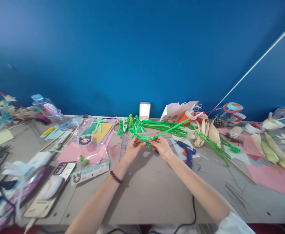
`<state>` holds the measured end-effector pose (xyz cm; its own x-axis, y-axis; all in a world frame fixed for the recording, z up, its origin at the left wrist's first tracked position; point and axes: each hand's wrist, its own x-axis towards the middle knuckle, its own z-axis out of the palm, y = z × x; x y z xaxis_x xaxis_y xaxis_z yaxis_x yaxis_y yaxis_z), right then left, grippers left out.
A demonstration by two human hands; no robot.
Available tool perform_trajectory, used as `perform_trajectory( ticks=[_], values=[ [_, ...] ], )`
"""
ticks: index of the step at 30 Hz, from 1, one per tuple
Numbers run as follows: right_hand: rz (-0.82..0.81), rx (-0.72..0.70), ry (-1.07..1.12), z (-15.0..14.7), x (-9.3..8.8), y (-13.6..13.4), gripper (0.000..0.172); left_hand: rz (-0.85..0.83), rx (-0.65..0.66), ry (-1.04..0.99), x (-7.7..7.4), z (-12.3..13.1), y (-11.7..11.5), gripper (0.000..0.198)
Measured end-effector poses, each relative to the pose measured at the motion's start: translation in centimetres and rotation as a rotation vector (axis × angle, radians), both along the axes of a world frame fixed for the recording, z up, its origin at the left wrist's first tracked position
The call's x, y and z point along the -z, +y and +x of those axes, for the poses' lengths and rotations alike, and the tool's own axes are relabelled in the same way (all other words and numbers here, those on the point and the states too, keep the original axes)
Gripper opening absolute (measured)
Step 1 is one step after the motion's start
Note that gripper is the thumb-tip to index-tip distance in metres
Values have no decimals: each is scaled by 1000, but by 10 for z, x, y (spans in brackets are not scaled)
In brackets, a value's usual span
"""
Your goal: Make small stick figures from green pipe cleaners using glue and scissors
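Observation:
Above the middle of the desk, my left hand (134, 146) and my right hand (161, 145) are close together, both pinching a bright green pipe cleaner (169, 130). One long straight end slants up to the right past my right hand. Between my fingers the rest is bent and twisted into a small shape. Just beyond my left hand stand several twisted green pipe-cleaner figures (130, 123). A bundle of loose green pipe cleaners (173, 128) lies behind my right hand. My fingertips partly cover the held piece.
A blue glue gun (187, 152) lies right of my right hand, its cord trailing to the front edge. Left are a ruler (124, 143), pink paper (93, 150), a phone (51, 191) and a plastic bottle (48, 109). Dried husks (207, 132) and orange cups (189, 119) stand back right.

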<state>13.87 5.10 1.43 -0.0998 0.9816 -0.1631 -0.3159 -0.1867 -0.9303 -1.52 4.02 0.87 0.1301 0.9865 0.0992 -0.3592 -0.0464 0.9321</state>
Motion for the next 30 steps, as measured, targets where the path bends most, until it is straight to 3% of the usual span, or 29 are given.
perform_trajectory(
  ticks=[4, 6, 10, 13, 16, 19, 26, 30],
  values=[
    [59, -49, -111, 3, -1, 0, 39, -37, -14, 5, -3, 0, -1, 23],
    [129, -67, -321, 5, -4, -1, 31, -56, -45, 0, -3, 0, -1, 22],
    [488, 113, -948, 10, -15, -10, 30, -53, -82, -56, 0, -1, 1, 23],
    [798, 102, -1128, 9, -19, -16, 16, -66, -93, -72, 1, -1, 2, 25],
    [917, -37, -1104, 6, -17, -18, 22, -84, -92, -83, 0, 0, 0, 25],
    [893, -99, -1029, 5, -10, -16, 26, -100, -58, -94, -2, 1, -1, 25],
    [762, 21, -849, 8, -4, -10, 18, -24, -99, 40, -12, 2, -6, 20],
    [735, -10, -773, 8, -7, -8, 17, -50, -108, 82, -12, 3, -6, 22]
  ],
)
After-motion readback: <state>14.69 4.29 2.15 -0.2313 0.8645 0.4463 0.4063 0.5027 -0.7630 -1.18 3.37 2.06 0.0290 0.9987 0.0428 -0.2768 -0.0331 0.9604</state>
